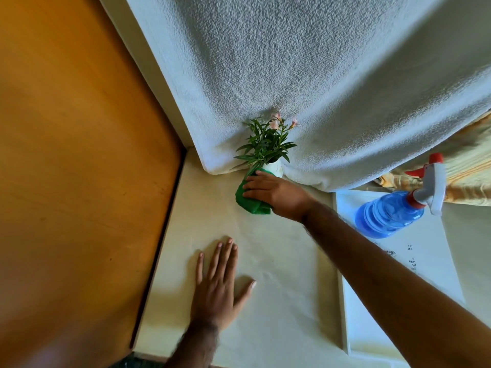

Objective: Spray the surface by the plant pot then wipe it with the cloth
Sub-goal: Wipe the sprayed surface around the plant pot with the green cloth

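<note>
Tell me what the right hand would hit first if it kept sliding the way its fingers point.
The right hand, pressing the green cloth, points left, passing just in front of the plant pot. That way looks free across the cream surface until the orange door, though depth is unclear.

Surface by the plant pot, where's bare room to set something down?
Bare surface lies between the left hand, flat near the front, and the right hand pressing the cloth. More runs along the wooden panel. It is crowded at the plant pot under the curtain, and rightward at the spray bottle.
</note>
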The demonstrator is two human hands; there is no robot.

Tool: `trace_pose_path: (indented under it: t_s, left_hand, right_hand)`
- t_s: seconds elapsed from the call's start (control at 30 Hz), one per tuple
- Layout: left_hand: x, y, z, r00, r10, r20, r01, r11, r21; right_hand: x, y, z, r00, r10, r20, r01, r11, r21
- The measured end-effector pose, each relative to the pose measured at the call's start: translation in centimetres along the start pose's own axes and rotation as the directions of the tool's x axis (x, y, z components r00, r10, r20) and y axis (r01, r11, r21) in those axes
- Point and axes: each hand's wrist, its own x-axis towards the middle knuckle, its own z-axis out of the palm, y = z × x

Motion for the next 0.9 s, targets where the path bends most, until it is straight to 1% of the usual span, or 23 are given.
trace_pose_path:
  t_s: [0.07, 0.13, 0.2, 0.27, 0.33, 0.4, 0.43, 0.5, 0.57, 0.7, 0.77, 0.83, 0.9]
  left_hand:
    - [-0.1, -0.1, 0.1, 1.0, -0.001, 0.0, 0.001, 1.0, -0.002]
    - [-0.2, -0.1, 0.3, 1.0, 0.0, -0.001, 0.0, 1.0, -0.003]
    - [-0.3, -0.1, 0.4, 1.0, 0.004, -0.007, -0.004, 1.0, -0.002]
    - [-0.2, -0.2, 0.4, 1.0, 0.007, -0.01, -0.007, 1.0, 0.001]
    - [-0.3, -0.3, 0.4, 1.0, 0.008, -0.018, -0.008, 1.0, 0.003]
    - [-0.3, -0.3, 0.4, 1.0, 0.011, -0.026, -0.011, 1.0, 0.001]
    - [-0.3, -0.2, 0.4, 1.0, 0.012, -0.028, -0.012, 1.0, 0.002]
    - [-0.3, -0.2, 0.4, 1.0, 0.013, -0.028, -0.013, 1.0, 0.0]
    - [-0.3, -0.2, 0.5, 0.999, 0.012, -0.029, -0.012, 1.0, -0.002]
    - [-0.2, -0.2, 0.6, 1.0, 0.012, -0.024, -0.012, 1.0, 0.0]
    - [-0.3, -0.2, 0.6, 1.0, 0.011, -0.014, -0.011, 1.0, 0.009]
    - [-0.3, -0.2, 0.5, 1.0, 0.011, -0.01, -0.011, 1.0, 0.01]
    - [-0.4, -0.2, 0.5, 1.0, 0.014, -0.018, -0.014, 1.0, 0.001]
  right_hand:
    - [0.0, -0.3, 0.8, 0.995, 0.051, 0.081, -0.057, 0.996, 0.075]
    - [-0.3, -0.6, 1.5, 0.978, 0.14, 0.155, -0.165, 0.973, 0.162]
    - [-0.6, -0.8, 1.7, 0.958, 0.225, 0.178, -0.262, 0.939, 0.221]
    - [-0.8, -1.3, 1.7, 0.964, 0.217, 0.155, -0.249, 0.941, 0.228]
    - [-1.2, -2.1, 1.8, 0.985, 0.135, 0.104, -0.152, 0.972, 0.181]
    - [-2.1, -2.7, 2.1, 0.998, 0.059, 0.005, -0.059, 0.993, 0.101]
    - [-2.6, -2.8, 2.1, 0.997, 0.046, -0.054, -0.043, 0.997, 0.063]
    - [-3.2, -2.5, 1.7, 0.984, 0.073, -0.164, -0.074, 0.997, -0.005]
    - [-3.4, -1.8, 1.4, 0.971, 0.109, -0.212, -0.12, 0.992, -0.04]
    - [-3.5, -0.8, 1.4, 0.982, 0.104, -0.156, -0.105, 0.994, 0.003]
    - [-3.7, -0.9, 1.8, 0.984, 0.131, -0.123, -0.128, 0.991, 0.039]
    - [-4.3, -1.0, 2.5, 0.981, 0.171, -0.089, -0.165, 0.983, 0.076]
    - [-5.2, -0.8, 2.9, 0.962, 0.267, -0.059, -0.256, 0.955, 0.152]
